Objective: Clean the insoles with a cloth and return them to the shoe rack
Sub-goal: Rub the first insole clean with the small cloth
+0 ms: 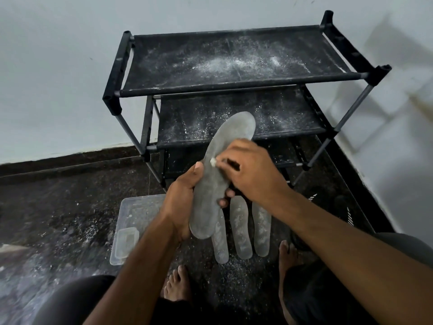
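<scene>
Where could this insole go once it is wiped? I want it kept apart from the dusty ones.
The shoe rack has nothing on its top shelf, between the side frames, or on the second shelf; both carry white powder. The floor is crowded: three insoles lie between the plastic box and the feet.

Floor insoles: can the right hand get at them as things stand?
Probably not yet: the right hand presses a cloth on the held insole; the floor insoles lie uncovered below.

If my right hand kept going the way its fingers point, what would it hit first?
The right hand points left across the held insole; past its edge it would probably meet the left hand thumb, though depth is unclear.
</scene>
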{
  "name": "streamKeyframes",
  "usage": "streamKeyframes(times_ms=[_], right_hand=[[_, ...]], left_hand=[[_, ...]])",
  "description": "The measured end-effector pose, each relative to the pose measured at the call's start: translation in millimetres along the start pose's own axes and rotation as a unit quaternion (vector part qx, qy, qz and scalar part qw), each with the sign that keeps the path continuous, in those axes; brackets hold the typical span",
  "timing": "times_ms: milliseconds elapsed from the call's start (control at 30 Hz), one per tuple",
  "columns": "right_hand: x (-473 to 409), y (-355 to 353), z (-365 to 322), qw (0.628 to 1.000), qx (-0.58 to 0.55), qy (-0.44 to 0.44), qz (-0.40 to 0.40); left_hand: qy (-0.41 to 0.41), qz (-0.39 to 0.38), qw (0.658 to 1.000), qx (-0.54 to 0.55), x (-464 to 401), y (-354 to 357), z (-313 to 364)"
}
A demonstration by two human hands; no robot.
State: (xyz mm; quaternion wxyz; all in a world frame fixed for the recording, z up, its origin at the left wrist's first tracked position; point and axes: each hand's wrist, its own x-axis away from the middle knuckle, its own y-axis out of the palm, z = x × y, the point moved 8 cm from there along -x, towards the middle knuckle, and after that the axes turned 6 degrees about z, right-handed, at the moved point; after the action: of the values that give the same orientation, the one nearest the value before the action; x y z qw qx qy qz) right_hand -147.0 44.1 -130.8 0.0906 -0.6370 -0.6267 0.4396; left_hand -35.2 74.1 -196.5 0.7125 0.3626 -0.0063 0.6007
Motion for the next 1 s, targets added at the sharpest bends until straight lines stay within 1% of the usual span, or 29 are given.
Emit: streamKeyframes(times_ms=[33,67,133,200,233,267,367,400,433,567,600,700,733,800,900,933,1000], right_hand=[[-3,-4,5,1.000,0.011,0.016,0.024],[-3,-5,6,0.999,0.019,0.025,0.031],[2,4,-4,1.000,0.018,0.007,-0.005],[10,12,-14,0.998,0.007,-0.020,-0.053],[9,12,-13,0.998,0.008,-0.019,-0.060],[6,8,-8,0.999,0.016,-0.007,-0.052],[-5,-10,14,0.998,0.048,0.040,0.031],[-5,-13,16,0.997,0.045,0.049,0.047],[-2,-10,13,0.997,0.036,0.048,0.047],[11,9,-11,1.000,-0.007,0.003,-0.019],[8,7,-9,1.000,-0.007,0.006,-0.012],[-1,-8,14,0.996,-0.002,0.060,0.065],[0,-8,17,0.994,-0.005,0.075,0.077],[8,2,5,0.996,-0.011,0.070,0.061],[17,16,-19,1.000,-0.016,0.011,0.005],[15,14,-17,1.000,-0.015,0.006,0.012],[6,2,1,0.997,-0.015,0.034,0.066]], left_hand=[[-0.012,-0.008,1.000,-0.002,0,2,-2],[-0.022,-0.013,1.000,-0.005,1,3,-5],[-0.032,-0.010,0.999,-0.012,2,3,-8],[-0.021,-0.001,1.000,-0.022,2,1,-7],[-0.017,-0.002,0.999,-0.027,3,1,-6],[-0.018,-0.007,0.999,-0.033,2,2,-6],[-0.032,-0.026,0.998,-0.044,2,6,-9],[-0.033,-0.029,0.998,-0.048,2,6,-9],[-0.030,-0.031,0.998,-0.052,3,7,-10],[-0.017,-0.021,0.998,-0.057,3,5,-10],[-0.016,-0.024,0.998,-0.057,2,6,-9],[-0.023,-0.035,0.997,-0.059,1,7,-9],[-0.023,-0.032,0.997,-0.065,0,6,-10],[-0.011,-0.019,0.997,-0.080,-1,3,-9],[-0.001,0.007,0.998,-0.069,-1,-3,-7],[-0.002,0.007,0.998,-0.068,-1,-4,-7],[-0.008,-0.009,0.997,-0.075,-2,0,-7]])
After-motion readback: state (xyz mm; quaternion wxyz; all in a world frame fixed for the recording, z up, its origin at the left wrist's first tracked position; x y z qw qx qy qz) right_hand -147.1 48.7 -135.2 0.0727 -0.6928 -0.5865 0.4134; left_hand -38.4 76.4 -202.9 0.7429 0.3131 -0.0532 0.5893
